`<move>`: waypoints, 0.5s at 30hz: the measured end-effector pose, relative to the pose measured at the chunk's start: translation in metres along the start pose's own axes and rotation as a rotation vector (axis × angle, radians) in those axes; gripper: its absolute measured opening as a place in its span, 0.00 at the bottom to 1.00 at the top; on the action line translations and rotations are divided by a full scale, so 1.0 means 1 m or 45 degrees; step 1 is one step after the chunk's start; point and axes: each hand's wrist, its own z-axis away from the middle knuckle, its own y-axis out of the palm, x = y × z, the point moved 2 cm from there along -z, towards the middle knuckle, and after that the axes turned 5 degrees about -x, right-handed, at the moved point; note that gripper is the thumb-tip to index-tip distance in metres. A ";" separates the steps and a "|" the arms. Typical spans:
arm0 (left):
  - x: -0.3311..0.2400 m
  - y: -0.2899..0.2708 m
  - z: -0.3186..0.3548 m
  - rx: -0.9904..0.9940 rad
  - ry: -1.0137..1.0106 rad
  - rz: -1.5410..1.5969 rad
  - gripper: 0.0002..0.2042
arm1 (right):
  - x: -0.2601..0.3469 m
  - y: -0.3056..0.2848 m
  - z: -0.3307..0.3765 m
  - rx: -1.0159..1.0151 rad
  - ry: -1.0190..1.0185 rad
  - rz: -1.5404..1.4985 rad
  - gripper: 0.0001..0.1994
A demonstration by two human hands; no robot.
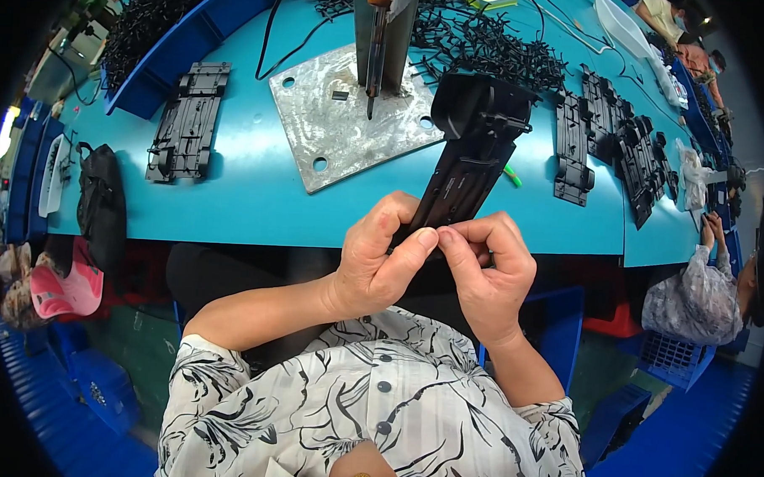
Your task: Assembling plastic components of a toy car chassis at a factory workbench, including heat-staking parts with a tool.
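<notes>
A long black plastic vehicle chassis [470, 162], with wheel arches at its far end, tilts up over the table's near edge. My left hand [379, 259] is closed around its near end, thumb on top. My right hand [492, 280] is closed in a pinch at that same end, its thumb tip against my left thumb. Whatever lies between the right fingertips is hidden. Beyond the chassis, a soldering-iron-like tool [377, 49] points tip down over a grey metal plate [352, 145], fixed to an upright post.
More black chassis pieces [188, 122] lie on the turquoise table [257, 205] at left, and others [574, 153] at right. Small black parts [489, 53] are heaped behind the post. A blue bin [174, 50] stands far left. Other people [696, 291] sit at right.
</notes>
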 end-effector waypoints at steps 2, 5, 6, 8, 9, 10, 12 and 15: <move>0.002 -0.001 -0.001 0.020 -0.052 0.043 0.05 | -0.003 -0.001 -0.001 0.012 0.000 0.003 0.05; 0.002 -0.002 -0.001 0.051 -0.076 0.049 0.05 | -0.007 -0.002 0.002 -0.052 -0.003 0.013 0.11; 0.002 -0.003 -0.001 0.053 -0.078 0.049 0.05 | -0.009 -0.003 0.003 -0.124 -0.006 0.020 0.16; 0.001 -0.004 0.001 0.058 -0.171 0.031 0.04 | -0.017 -0.004 -0.001 -0.128 -0.048 -0.023 0.19; 0.001 -0.003 0.001 0.059 -0.173 0.029 0.04 | -0.020 -0.005 -0.003 -0.132 -0.093 -0.065 0.23; 0.001 -0.002 0.001 0.073 -0.216 0.136 0.04 | -0.019 -0.006 -0.004 -0.117 -0.041 -0.071 0.22; 0.000 -0.001 0.003 0.088 -0.259 0.244 0.04 | -0.020 -0.005 -0.002 -0.043 0.152 -0.380 0.20; 0.003 0.000 0.008 0.141 -0.535 0.467 0.05 | -0.016 -0.001 0.003 0.119 0.457 -0.867 0.13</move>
